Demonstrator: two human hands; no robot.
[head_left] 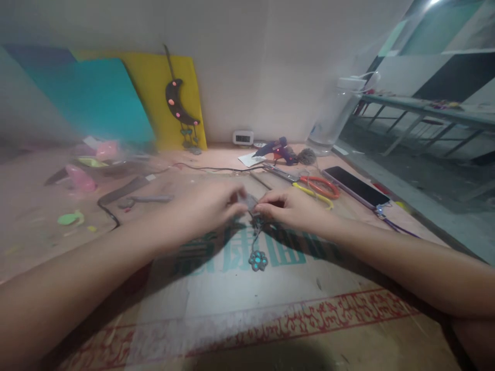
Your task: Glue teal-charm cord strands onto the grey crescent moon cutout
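Note:
My right hand [278, 203] is closed in a pinch on grey cord just right of the middle. Below the fingertips the cord runs down to a small grey flower- or paw-shaped charm [258, 261] with turquoise spots, lying on the printed sheet. My left hand [228, 203], slightly blurred, is close beside it, with thumb and fingers apart and nothing visible between them. A grey piece [250, 200] shows between the two hands, partly covered by the fingers. Part of the cord near the pinch is too small and dark to make out.
Orange-and-yellow scissors [317, 186] lie beyond my right hand, near a phone [353, 185]. Behind are a glue gun [273, 149], a small digital clock [243, 137] and a clear bottle [336, 116]. A dark crescent ornament [178, 103] hangs against a yellow board [147, 77].

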